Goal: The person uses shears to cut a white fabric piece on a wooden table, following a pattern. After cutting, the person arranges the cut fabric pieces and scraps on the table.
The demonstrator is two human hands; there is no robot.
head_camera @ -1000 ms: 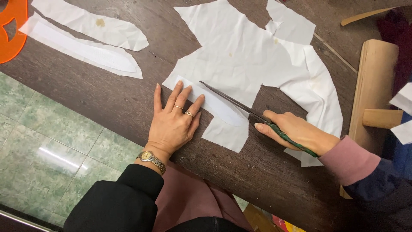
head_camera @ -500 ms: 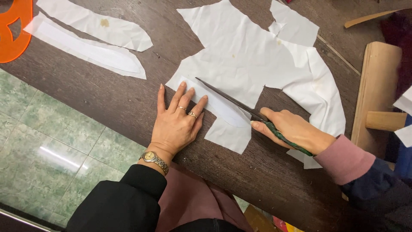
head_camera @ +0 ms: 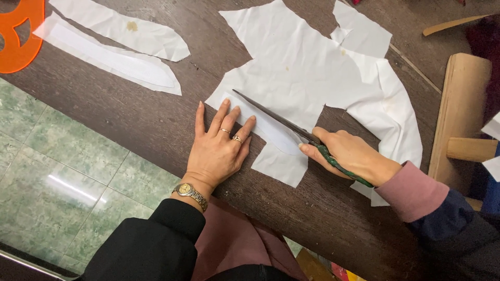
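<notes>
Pressing flat, the left hand [head_camera: 216, 151] is kept spread on the white fabric [head_camera: 307, 78] at the near table [head_camera: 130, 119] edge; the scissors [head_camera: 291, 127], gripped by the right hand [head_camera: 349, 156], have advanced slightly leftward since earlier.

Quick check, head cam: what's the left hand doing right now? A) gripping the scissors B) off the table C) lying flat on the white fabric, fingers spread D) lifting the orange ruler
C: the left hand lies palm-down with fingers spread on the edge of the white fabric, while the right hand grips the green-handled scissors.
</notes>
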